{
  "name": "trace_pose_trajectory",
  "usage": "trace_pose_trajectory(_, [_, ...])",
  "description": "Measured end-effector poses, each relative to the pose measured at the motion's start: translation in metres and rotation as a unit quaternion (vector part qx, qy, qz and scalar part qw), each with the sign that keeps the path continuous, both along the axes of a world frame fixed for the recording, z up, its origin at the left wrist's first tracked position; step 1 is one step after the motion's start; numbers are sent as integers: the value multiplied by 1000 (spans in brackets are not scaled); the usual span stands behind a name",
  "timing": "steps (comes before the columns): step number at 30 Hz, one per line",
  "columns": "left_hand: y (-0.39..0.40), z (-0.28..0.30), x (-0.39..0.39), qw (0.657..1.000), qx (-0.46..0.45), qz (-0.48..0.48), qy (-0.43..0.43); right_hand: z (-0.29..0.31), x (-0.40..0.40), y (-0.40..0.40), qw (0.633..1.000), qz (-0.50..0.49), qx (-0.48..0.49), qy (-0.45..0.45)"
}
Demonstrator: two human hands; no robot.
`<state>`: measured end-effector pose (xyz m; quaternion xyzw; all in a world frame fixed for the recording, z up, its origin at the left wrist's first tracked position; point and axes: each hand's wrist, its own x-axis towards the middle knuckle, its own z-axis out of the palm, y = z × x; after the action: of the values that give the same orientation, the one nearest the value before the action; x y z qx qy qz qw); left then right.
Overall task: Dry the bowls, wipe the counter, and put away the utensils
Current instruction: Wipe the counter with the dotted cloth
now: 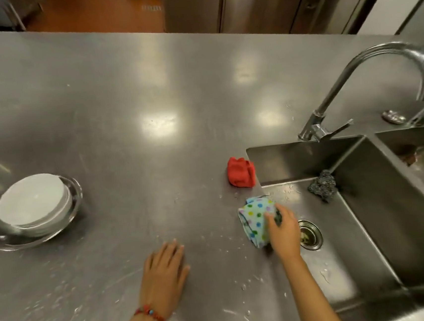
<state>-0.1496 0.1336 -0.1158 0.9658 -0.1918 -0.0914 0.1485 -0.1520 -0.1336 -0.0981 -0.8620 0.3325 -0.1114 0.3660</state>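
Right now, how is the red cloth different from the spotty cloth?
The red cloth is plain red; the spotty cloth is pale blue with coloured dots. The red cloth lies alone on the counter; the right hand holds the spotty cloth at the sink edge. Both are bunched up.

Left hand lies flat with straight fingers at lower centre of the frame, while the right hand, lower right of centre, curls its grip around a dotted cloth.
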Motion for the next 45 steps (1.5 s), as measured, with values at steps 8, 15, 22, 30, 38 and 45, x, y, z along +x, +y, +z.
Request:
trace_pose_trajectory(8, [-10, -5, -8, 998, 53, 25, 35, -6, 17, -31, 990, 10, 104, 92])
trace_pose_trajectory(15, [-10, 2, -9, 998, 56, 28, 31, 4, 9, -24, 979, 5, 198, 53])
trace_pose_trajectory(22, [21, 17, -30, 998, 39, 40, 31, 28, -29, 35, 954, 5, 299, -37])
trace_pose_trajectory(30, [101, 21, -74, 996, 8, 82, 27, 15, -74, 159, 925, 52, 375, 15])
trace_pose_trajectory(38, [153, 14, -99, 994, 12, 95, 49, -9, -112, 209, 994, 101, -4, 31])
trace_pose_trajectory(45, [164, 4, -104, 994, 39, 72, 66, -38, -102, 214, 903, 349, -228, 106])
